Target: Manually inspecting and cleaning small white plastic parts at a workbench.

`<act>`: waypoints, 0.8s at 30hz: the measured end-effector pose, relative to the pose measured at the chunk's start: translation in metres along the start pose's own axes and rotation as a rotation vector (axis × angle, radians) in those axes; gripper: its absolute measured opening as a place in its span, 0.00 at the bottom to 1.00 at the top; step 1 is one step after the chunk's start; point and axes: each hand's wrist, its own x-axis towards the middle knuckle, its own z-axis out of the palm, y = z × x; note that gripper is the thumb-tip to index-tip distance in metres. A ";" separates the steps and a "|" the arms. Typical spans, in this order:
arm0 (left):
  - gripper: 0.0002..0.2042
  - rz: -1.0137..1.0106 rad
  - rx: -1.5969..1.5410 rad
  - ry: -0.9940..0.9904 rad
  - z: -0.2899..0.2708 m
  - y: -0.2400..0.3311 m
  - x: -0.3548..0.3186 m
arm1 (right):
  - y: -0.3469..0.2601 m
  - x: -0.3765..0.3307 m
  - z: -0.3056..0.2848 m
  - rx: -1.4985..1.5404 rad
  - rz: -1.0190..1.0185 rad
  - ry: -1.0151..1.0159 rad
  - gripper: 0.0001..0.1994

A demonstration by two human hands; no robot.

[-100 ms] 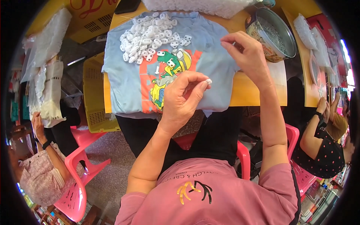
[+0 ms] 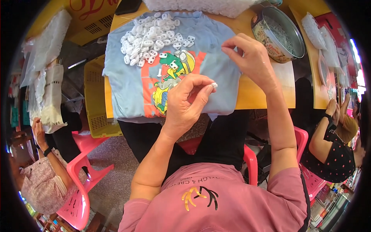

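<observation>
Across the yellow table [image 2: 266,98] lay a grey-blue garment [image 2: 222,79] bearing a colour print [image 2: 187,63] of a green dinosaur figure with yellow headgear on an orange-red ground. Pale block lettering in that ground was partly covered.

A heap of white two-holed pieces [image 2: 148,36] rested on the upper left of the garment; a few strays lay over the print. The left hand [image 2: 184,101], above the garment's lower part, had thumb and forefinger pinched on a small white piece [image 2: 214,84], its details mostly hidden by the fingertips. The right hand [image 2: 251,56] was raised over the garment's right side, thumb and forefinger tips close; whether they met or gripped anything could not be told.

Just beyond the right hand stood a round tin [image 2: 266,42] with a printed wrapper carrying pale script, holding small, shiny items too fine to identify.

Further markings noted: lettering in an arc over a gold-and-black emblem [image 2: 200,197] on the wearer's pink shirt [image 2: 228,212], and red script on a yellow panel [image 2: 77,17] at upper left.
</observation>
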 end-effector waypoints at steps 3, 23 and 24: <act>0.03 0.019 0.040 -0.019 -0.001 -0.002 0.001 | -0.005 -0.002 0.007 -0.043 -0.056 -0.049 0.05; 0.06 -0.086 -0.161 0.090 -0.004 0.006 0.005 | -0.018 -0.006 0.011 0.390 0.229 -0.103 0.04; 0.06 -0.093 -0.196 0.102 -0.004 0.006 0.007 | -0.021 -0.010 0.009 0.391 0.227 -0.106 0.04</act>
